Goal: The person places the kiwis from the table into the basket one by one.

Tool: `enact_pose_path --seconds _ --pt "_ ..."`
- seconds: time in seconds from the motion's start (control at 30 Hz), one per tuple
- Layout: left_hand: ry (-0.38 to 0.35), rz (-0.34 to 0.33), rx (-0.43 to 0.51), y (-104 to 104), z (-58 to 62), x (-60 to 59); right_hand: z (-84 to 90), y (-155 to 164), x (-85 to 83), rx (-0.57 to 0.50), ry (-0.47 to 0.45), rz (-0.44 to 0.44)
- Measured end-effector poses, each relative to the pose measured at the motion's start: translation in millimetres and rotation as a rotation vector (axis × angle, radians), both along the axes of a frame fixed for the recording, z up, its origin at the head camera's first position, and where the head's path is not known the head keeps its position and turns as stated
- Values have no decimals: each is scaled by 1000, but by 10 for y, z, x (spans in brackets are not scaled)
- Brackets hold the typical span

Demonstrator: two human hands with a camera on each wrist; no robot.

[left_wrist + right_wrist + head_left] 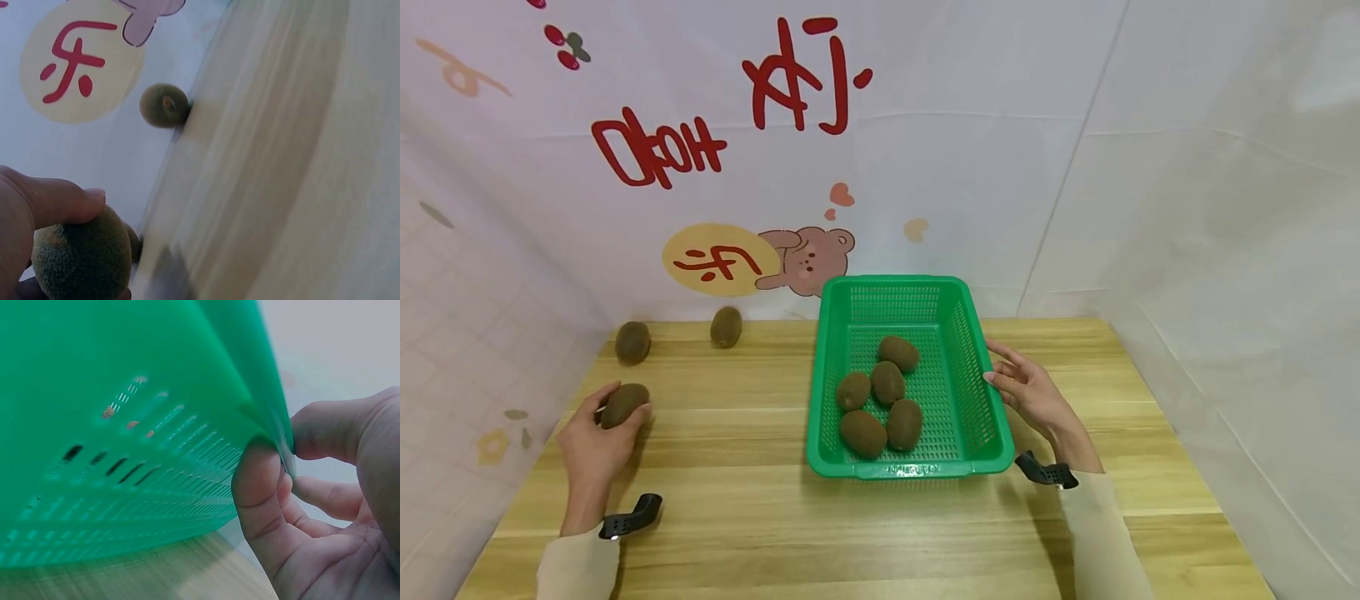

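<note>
1. A wooden table (752, 500) carries a green basket (917, 292) near its middle, holding five kiwis.
2. The right hand (1033, 393) pinches the basket's right rim, steadying it.
3. The left hand (597, 442), near the table's left edge, grips a kiwi (623, 403); this looks like the pick-up step, and carrying it to the basket likely calls for a lift rightward.
4. Two more kiwis sit along the back edge.

Left hand (597, 442) fingers curled in grip; right hand (1028, 392) pinching, thumb up.

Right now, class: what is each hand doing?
Left hand: grips a kiwi.
Right hand: pinches the green basket rim.
</note>
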State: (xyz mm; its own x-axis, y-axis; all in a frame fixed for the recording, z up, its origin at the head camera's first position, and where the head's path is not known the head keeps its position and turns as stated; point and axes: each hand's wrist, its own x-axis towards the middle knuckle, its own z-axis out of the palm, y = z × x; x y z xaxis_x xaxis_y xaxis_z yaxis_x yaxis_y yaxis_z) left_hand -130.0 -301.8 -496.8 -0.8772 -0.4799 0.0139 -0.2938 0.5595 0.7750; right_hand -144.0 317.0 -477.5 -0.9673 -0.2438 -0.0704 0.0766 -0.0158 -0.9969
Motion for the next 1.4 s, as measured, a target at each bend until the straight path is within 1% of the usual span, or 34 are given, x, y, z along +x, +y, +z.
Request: enact_pose_path --seconds 0.2,0.4,0.7,0.87,1.07,1.2,1.4 --pt "53 -15 14 104 59 -50 6 -13 13 -22 -11 2" --pt "123 -47 23 250 113 -111 13 -16 4 -22 -14 7" --pt "136 -73 45 401 198 -177 11 -11 -28 -33 -7 15" --pt "165 -99 54 484 234 -221 -9 19 -31 -30 -1 25" --pt "219 -134 63 609 286 -294 20 43 -47 -10 -10 1" --pt "231 -158 64 669 319 -322 25 42 -44 -14 -11 -11" --pt "251 -164 43 735 358 -351 16 16 -18 -22 -22 8"
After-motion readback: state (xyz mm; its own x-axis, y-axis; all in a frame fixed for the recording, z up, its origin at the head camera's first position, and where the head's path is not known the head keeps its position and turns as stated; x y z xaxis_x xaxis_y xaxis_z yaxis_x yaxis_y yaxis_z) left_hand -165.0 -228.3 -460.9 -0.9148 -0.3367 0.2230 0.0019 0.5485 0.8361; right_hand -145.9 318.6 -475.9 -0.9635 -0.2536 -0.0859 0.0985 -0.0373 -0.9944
